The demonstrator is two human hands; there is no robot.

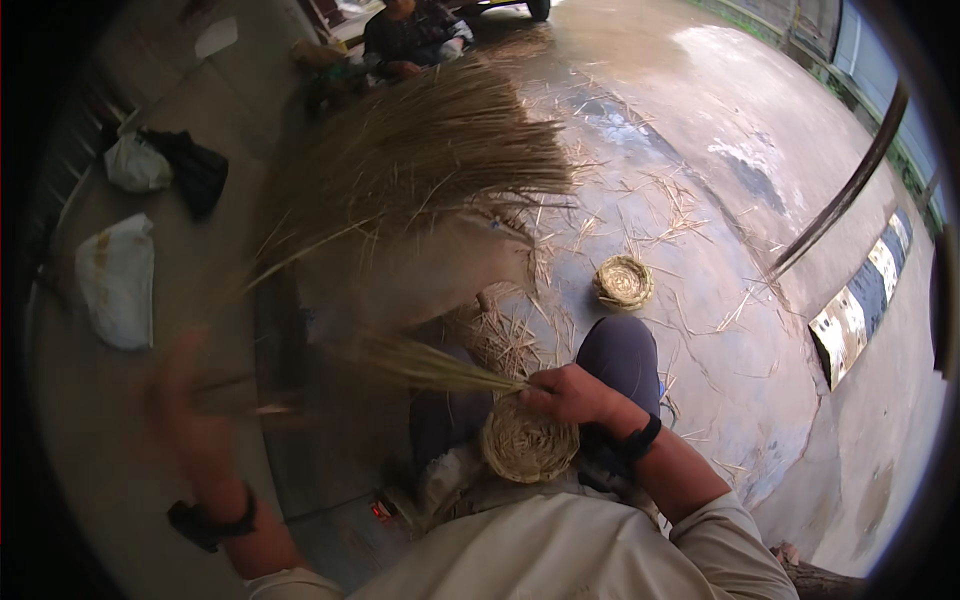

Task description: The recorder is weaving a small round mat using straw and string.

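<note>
My right hand [572, 393] grips the rim of a small round woven straw basket [527, 443] that rests over my lap. A bundle of loose straw strands [420, 362] runs from the basket's rim out to the left. My left hand [190, 415] is raised at the left and blurred by motion, with thin strands seeming to pass through its fingers. A large fan of dry straw [420, 150] spreads above, also blurred.
A finished small woven basket [622, 281] lies on the concrete floor ahead of my knee [620, 350]. Loose straw litters the floor. White bags [118, 280] and a dark cloth [195, 170] lie at the left. Another person [410, 35] sits at the far top.
</note>
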